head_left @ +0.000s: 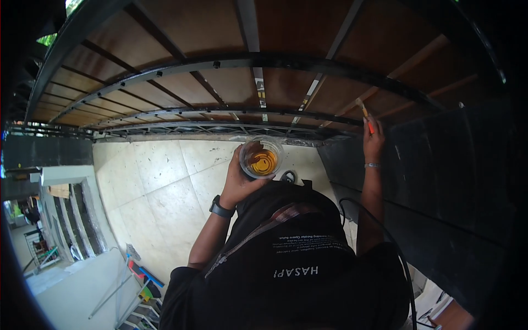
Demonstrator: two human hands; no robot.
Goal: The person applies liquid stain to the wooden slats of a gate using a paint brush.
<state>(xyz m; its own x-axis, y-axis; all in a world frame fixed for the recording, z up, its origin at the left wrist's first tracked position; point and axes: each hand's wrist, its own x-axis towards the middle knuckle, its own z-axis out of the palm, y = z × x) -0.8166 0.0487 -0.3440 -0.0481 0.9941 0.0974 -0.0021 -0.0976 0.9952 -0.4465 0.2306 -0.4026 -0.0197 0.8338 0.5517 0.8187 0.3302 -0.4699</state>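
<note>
My left hand (240, 180) is wrapped round a clear plastic cup (262, 158) in front of my body. Amber liquid lies in the bottom of the cup, and a brown smear coats its inner wall. Up at the right, my right hand (374, 136) grips a paintbrush (365, 112) with an orange-red and yellow handle. The bristles point up and left, right at a wooden slat of the brown panelled gate (352, 88). Black metal bars run across the panels.
A dark wall (440, 181) stands close on my right. Pale floor tiles (159, 176) spread below, with dark specks. Brooms or mops (144, 275) lean by a white wall (82, 291) at lower left. A black cable (397, 245) hangs along my right side.
</note>
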